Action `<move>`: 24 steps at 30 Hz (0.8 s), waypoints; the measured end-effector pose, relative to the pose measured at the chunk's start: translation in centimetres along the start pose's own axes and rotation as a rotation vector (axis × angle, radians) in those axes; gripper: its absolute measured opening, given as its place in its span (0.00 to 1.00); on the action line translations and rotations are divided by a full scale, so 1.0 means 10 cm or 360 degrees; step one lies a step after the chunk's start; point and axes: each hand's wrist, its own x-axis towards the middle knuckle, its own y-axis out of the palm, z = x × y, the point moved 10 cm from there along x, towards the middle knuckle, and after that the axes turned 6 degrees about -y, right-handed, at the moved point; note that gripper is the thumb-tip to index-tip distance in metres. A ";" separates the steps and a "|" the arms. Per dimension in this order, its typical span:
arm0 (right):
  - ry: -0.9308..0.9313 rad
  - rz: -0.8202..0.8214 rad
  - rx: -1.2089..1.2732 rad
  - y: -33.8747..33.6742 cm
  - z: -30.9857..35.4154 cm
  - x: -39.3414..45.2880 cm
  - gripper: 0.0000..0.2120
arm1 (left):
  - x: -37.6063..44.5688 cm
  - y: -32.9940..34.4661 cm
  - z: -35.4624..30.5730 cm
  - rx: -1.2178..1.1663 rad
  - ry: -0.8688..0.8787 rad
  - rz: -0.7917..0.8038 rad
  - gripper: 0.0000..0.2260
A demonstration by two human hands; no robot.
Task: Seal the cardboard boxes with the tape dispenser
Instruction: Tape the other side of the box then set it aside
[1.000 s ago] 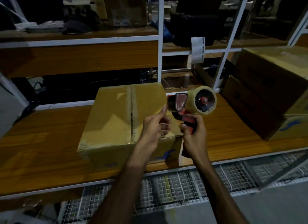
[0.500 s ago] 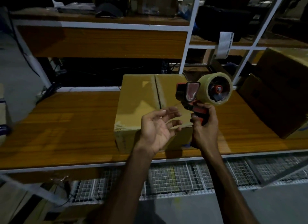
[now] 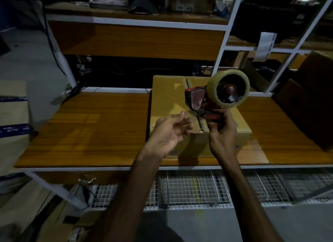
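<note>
A closed cardboard box [image 3: 167, 101] lies on the wooden shelf [image 3: 93, 133], its top flaps meeting along a centre seam. My right hand [image 3: 222, 133] grips the red handle of a tape dispenser [image 3: 214, 97] carrying a roll of clear tape [image 3: 228, 88], held above the box's near right part. My left hand [image 3: 171, 133] hovers palm-up just left of the dispenser over the box's near edge. Its fingers are curled and apart, and I cannot tell whether a tape end sits between them.
More cardboard boxes [image 3: 310, 101] lean at the right end of the shelf, and another box [image 3: 12, 113] stands at the far left. White rack posts [image 3: 221, 49] rise behind. A wire mesh shelf [image 3: 198, 187] runs below; an upper shelf [image 3: 137, 16] holds clutter.
The view has swung left, so the box sits further right in the frame. My left hand came off the box's top edge and opened palm-up. The dispenser stays held in my right hand.
</note>
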 end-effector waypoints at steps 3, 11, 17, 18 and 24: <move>-0.0062 0.0022 0.0014 0.14 0.07 -0.01 0.24 | -0.07 -0.20 -0.17 0.0084 0.0073 -0.0052 0.02; -0.0447 0.0219 -0.0411 0.53 0.28 0.03 0.10 | -0.16 -0.86 -0.47 0.0219 0.0088 -0.0187 0.07; -0.0411 0.0224 -0.0481 0.39 0.09 0.26 0.12 | -0.31 -1.78 -0.56 0.0313 0.0156 -0.0470 0.03; -0.0407 0.0263 -0.0470 0.41 0.07 0.28 0.11 | -0.30 -1.82 -0.54 0.0305 0.0169 -0.0478 0.05; -0.0348 0.0363 -0.0406 0.50 -0.10 0.35 0.11 | -0.10 -1.87 -0.36 0.0206 0.0191 -0.0495 0.09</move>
